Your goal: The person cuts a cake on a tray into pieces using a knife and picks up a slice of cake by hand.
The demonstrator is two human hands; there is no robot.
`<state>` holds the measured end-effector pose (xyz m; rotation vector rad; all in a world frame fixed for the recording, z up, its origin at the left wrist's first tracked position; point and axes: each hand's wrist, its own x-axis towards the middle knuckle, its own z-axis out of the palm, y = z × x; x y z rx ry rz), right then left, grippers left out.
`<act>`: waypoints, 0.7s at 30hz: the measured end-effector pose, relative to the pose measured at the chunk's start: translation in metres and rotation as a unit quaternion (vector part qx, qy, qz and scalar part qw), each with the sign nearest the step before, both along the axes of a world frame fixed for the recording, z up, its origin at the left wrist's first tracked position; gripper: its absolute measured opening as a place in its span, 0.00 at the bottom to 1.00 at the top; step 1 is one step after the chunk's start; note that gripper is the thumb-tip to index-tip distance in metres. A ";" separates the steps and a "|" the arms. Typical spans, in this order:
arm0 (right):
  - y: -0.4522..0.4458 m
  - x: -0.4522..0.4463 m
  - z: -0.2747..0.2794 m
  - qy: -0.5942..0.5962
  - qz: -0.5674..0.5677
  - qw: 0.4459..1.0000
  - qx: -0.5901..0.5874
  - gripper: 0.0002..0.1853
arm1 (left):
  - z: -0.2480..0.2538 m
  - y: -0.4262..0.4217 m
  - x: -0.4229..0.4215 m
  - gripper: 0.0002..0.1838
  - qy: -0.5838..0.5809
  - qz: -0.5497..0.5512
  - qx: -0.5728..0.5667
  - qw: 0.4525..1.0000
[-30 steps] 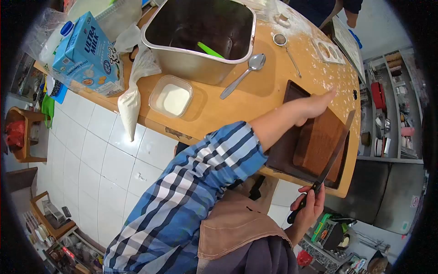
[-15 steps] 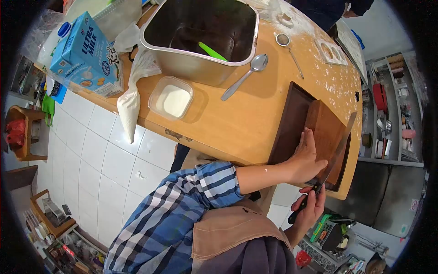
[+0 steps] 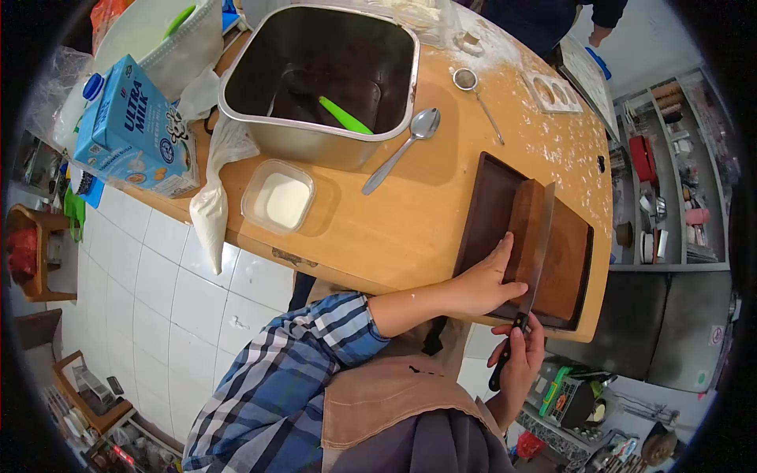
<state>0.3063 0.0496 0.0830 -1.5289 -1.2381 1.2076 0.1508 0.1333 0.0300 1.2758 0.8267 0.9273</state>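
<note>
A brown rectangular cake (image 3: 564,260) lies on a dark tray (image 3: 482,209) near the table's right end. My left hand (image 3: 485,285) rests against the cake's left side, fingers spread and thumb pointing toward the knife. The long knife (image 3: 542,244) lies lengthwise over the top of the cake, a little in from its left edge. Its black handle is in my right hand (image 3: 520,355), just off the front of the tray. Whether the blade has entered the cake I cannot tell.
Left of the tray are a spoon (image 3: 402,151), a tub of white cream (image 3: 278,197), a piping bag (image 3: 210,205), a large metal tin (image 3: 315,130) and a milk carton (image 3: 138,130). A small sieve (image 3: 465,79) lies farther back. Another person's hand (image 3: 600,35) shows at the top.
My left hand has come back from the cake's far end to its near left side. The knife has moved from the cake's right part to over its left part.
</note>
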 end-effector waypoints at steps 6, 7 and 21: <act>0.004 0.000 -0.005 -0.014 0.007 1.000 0.004 0.20 | -0.005 0.000 0.004 0.46 0.063 -0.006 0.050 0.997; 0.004 -0.001 -0.004 -0.016 0.011 1.000 -0.001 0.20 | -0.005 -0.001 0.004 0.45 0.071 -0.009 0.051 0.996; -0.002 0.001 0.009 0.010 0.049 0.999 -0.019 0.34 | 0.001 -0.003 0.002 0.42 0.129 -0.011 0.115 0.985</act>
